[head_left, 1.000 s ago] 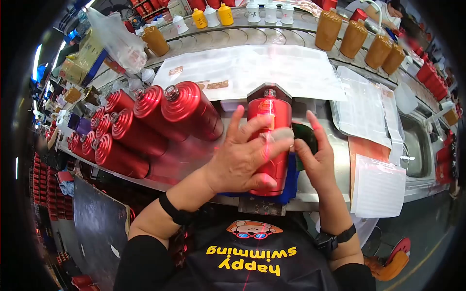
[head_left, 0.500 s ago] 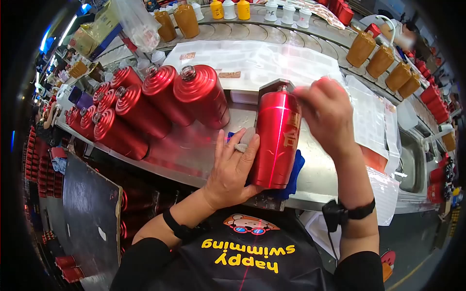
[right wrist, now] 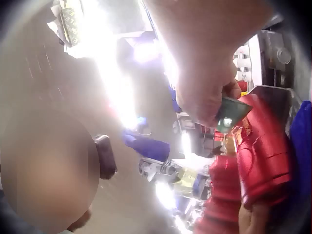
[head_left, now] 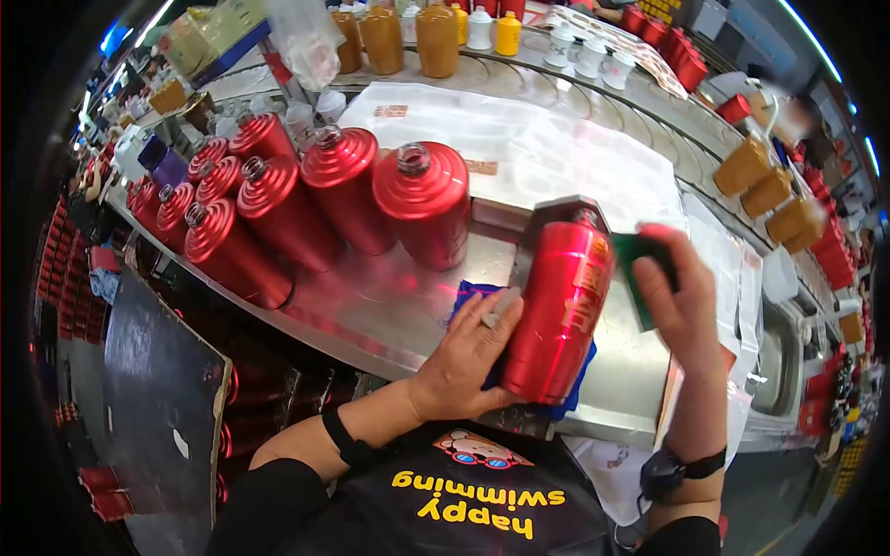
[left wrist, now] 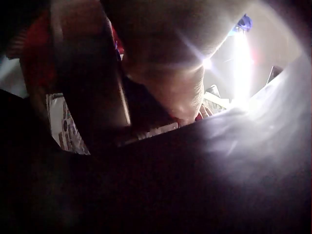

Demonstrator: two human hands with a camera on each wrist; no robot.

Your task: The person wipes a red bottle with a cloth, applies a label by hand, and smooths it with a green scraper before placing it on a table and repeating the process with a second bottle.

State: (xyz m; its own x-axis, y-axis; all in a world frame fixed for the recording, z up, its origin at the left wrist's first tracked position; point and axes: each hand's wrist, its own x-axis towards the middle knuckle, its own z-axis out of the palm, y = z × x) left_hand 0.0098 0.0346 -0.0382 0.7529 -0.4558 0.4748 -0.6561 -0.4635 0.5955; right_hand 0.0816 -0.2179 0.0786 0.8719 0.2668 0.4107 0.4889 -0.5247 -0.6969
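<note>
A red bottle point(head_left: 556, 315) with gold lettering lies tilted in a stand, its neck pointing away against a dark angular plate point(head_left: 547, 215). My left hand point(head_left: 468, 357) rests along the bottle's left side, fingers fairly straight and thumb by the base. A greyish-white wrap point(head_left: 501, 306) shows at its fingers. To the right of the bottle, my right hand point(head_left: 681, 296) pinches a thin dark green flat piece point(head_left: 638, 269). In the right wrist view, this green piece point(right wrist: 231, 114) overlaps the bottle's shoulder. A blue cloth point(head_left: 579, 385) lies under the bottle.
Several red bottles point(head_left: 422, 204) stand close together on the left of the metal counter point(head_left: 630, 371). White printed sheets point(head_left: 519, 130) cover its back. Brown bottles point(head_left: 436, 42) and small white and yellow ones line the conveyor point(head_left: 667, 111) behind. A sink point(head_left: 779, 371) is at the right.
The bottle has turned so its gold lettering shows. My left hand moved from over it to its left side. My right hand swung up, then came down with the green piece beside the bottle.
</note>
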